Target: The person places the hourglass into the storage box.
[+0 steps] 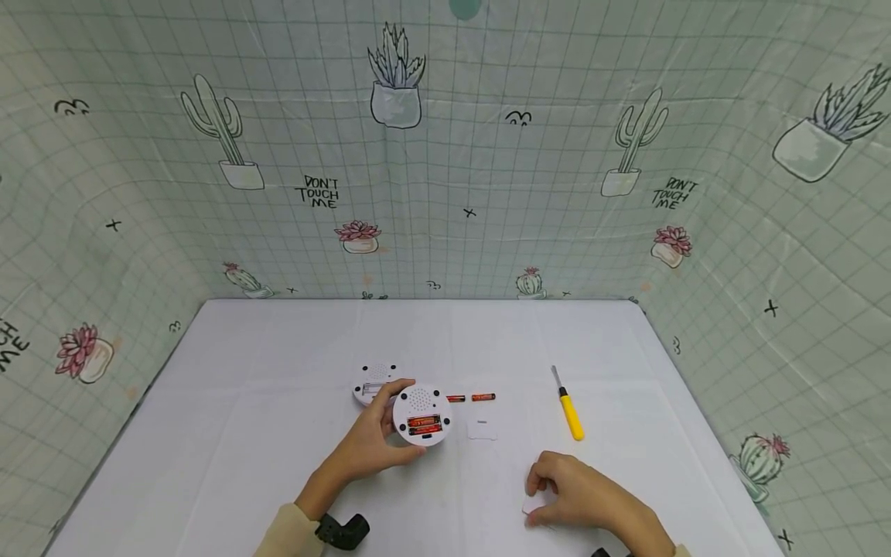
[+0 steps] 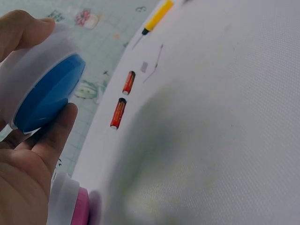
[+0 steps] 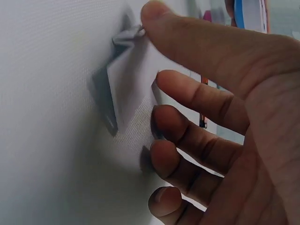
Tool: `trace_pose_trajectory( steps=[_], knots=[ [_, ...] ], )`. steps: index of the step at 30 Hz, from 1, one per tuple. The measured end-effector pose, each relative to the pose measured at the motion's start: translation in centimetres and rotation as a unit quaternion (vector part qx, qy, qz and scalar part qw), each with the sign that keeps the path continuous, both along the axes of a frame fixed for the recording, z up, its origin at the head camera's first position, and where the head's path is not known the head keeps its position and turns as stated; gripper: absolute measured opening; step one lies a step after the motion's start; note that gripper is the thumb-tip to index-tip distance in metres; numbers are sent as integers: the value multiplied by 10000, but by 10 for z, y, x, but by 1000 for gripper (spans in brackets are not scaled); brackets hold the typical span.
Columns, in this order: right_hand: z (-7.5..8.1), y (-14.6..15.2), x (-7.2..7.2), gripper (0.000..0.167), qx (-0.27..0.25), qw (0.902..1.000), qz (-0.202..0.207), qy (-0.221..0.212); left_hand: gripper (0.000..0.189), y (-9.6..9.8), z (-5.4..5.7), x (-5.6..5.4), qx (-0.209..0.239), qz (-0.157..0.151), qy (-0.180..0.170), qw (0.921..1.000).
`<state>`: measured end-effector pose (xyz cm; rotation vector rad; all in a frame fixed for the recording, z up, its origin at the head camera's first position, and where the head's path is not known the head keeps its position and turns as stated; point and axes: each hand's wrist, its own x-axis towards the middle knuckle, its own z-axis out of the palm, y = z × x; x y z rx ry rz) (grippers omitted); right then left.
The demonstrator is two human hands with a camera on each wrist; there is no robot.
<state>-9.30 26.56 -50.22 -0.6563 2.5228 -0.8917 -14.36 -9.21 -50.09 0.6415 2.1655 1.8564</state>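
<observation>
My left hand (image 1: 372, 439) grips a round white device (image 1: 421, 398) by its rim, thumb and fingers on opposite sides. Its underside, with speaker holes, dark feet and red batteries (image 1: 425, 425) in an uncovered compartment, shows in the head view; its other face (image 2: 51, 96) is blue. My right hand (image 1: 574, 491), low over the table, pinches a small white battery cover (image 3: 129, 84). That cover is tilted, one edge raised off the cloth, thumb at its tab. Partly hidden behind my left hand is a second round device (image 1: 376, 375), pink on its lower face.
Two loose red batteries (image 1: 483, 397) lie right of the held device. Another white cover (image 1: 482, 429) is flat on the table (image 1: 278, 348) nearer me. A yellow-handled screwdriver (image 1: 571, 414) lies farther right. Patterned cloth (image 1: 445, 170) rises behind and at both sides.
</observation>
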Motion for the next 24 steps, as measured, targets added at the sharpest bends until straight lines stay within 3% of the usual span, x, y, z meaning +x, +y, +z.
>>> trace_pose_trajectory(
  steps=[5, 10, 17, 24],
  knots=[
    [1, -5, -2, 18, 106, 9995, 86, 297, 102, 0, -1, -1, 103, -78, 35, 9999],
    [-2, -11, -13, 14, 274, 9967, 16, 762, 102, 0, -1, -1, 113, -80, 67, 9999],
    [-9, -20, -31, 13, 590, 9830, -4, 1737, 101, -2, 0, -1, 88, -38, 39, 9999],
    [-14, -24, -47, 15, 590, 9755, -168, 2112, 101, -4, 1, 0, 12, 27, 8, 10000]
  ],
)
